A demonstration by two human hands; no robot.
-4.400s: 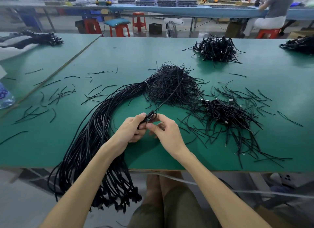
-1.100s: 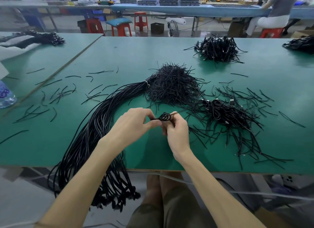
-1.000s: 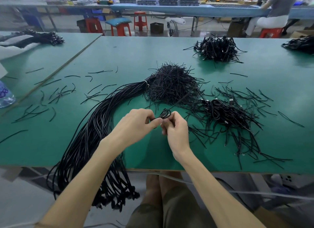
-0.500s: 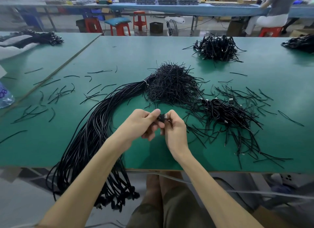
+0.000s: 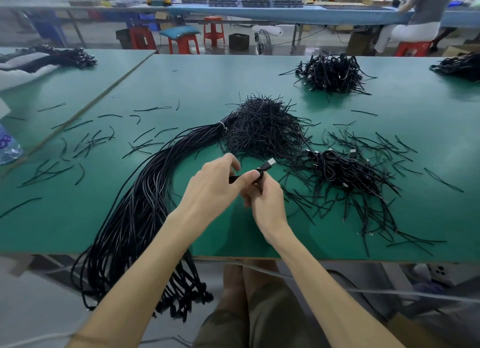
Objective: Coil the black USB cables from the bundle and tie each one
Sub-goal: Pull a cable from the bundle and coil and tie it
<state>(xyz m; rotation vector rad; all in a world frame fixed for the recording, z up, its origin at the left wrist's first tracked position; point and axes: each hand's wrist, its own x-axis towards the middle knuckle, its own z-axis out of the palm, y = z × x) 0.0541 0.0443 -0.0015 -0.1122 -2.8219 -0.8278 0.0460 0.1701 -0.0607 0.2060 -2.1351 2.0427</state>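
Cable coil (image 5: 260, 173), pinched at fingertips (image 5: 252, 177) of left hand (image 5: 211, 190) and right hand (image 5: 265, 201), plug (image 5: 270, 163) protruding

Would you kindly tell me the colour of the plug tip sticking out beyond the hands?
The plug tip is silvery, seen in the head view.

A factory assembly workshop: long green counters (image 5: 181, 83) carry heaps of black cables (image 5: 333, 73), red plastic stools (image 5: 214, 32) stand in the aisle, and another person (image 5: 426, 12) sits at a blue counter (image 5: 337, 15) stacked with trays (image 5: 255, 2) behind.
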